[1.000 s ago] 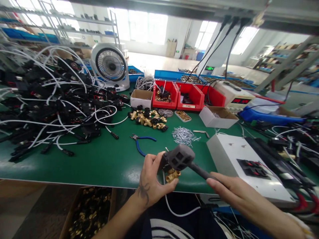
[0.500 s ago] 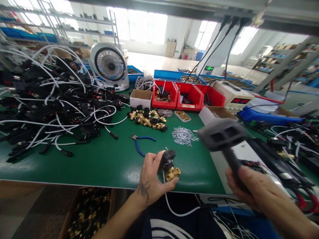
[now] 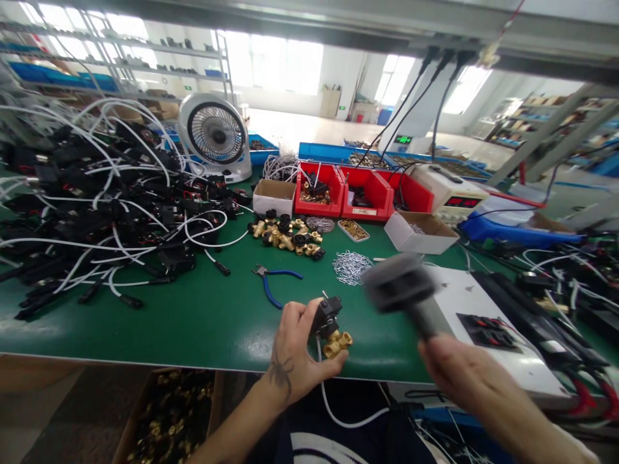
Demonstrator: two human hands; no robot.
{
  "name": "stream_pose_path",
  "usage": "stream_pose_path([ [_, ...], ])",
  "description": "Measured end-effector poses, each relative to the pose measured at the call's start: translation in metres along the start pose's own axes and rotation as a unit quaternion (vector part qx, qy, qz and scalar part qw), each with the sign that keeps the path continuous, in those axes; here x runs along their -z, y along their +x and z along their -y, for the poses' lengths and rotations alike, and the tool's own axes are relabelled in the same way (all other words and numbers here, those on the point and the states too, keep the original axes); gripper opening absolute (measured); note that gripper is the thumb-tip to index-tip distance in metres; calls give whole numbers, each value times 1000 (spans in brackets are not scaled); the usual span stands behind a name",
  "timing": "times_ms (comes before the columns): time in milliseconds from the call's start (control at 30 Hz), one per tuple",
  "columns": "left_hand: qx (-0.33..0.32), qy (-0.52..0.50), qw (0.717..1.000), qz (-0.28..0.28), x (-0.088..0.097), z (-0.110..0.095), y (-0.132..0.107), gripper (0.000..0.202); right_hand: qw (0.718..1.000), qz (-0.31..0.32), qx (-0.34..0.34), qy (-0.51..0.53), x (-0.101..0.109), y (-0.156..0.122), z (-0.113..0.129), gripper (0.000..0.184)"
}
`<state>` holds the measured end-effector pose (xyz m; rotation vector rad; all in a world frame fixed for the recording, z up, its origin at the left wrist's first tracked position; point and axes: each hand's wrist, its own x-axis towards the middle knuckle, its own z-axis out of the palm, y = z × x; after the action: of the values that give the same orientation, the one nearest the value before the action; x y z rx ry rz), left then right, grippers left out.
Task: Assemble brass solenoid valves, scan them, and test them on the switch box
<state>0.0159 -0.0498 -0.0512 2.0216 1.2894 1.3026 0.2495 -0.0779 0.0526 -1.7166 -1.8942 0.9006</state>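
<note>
My left hand (image 3: 300,348) is closed round a brass valve with a black actuator (image 3: 331,332), held at the bench's front edge. A thin pin sticks up from the black housing, and a white cable hangs below it. In my right hand (image 3: 464,367) is the handle of a dark grey mallet (image 3: 401,281); its head is blurred and stands up and to the right of the valve, apart from it. Blue-handled cutting pliers (image 3: 275,278) lie beyond my left hand. Small metal wire clips (image 3: 351,267) form a pile behind the mallet head.
Black units with white cables (image 3: 120,200) crowd the left side. Brass fittings (image 3: 285,235), red bins (image 3: 365,196), a white carton (image 3: 420,233) and a fan (image 3: 216,138) stand farther back. A white panel with black sockets (image 3: 493,335) is on the right.
My right hand and the mallet have moved left and slightly down, closer to the valve. My left hand still holds the valve in nearly the same place.
</note>
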Motion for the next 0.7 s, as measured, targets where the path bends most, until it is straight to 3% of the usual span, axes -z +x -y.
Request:
stream_pose_path([
  [67,6,-4,1000,-5,0,0,0,73,995,75,1,-63,-3,2,2,55],
  [100,7,-5,1000,-6,-1,0,0,73,994,82,3,-73,-2,3,3,54],
  [233,0,2,1000,4,-2,0,2,73,999,-41,14,-12,4,0,1,56],
  [267,-1,4,1000,6,-2,0,2,73,999,-42,8,-5,5,0,0,57],
  [400,13,-3,1000,5,-1,0,4,72,992,85,-7,-89,2,2,1,52],
  [467,13,-3,1000,6,-1,0,4,71,992,76,8,-105,3,3,4,51],
  [567,4,8,1000,9,-2,-1,5,73,998,-15,34,-51,4,4,7,57],
  [600,2,11,1000,9,-3,-1,5,73,998,-19,34,-41,3,5,7,57],
  [700,1,11,1000,3,-3,-1,5,74,995,62,12,-81,-1,5,4,56],
])
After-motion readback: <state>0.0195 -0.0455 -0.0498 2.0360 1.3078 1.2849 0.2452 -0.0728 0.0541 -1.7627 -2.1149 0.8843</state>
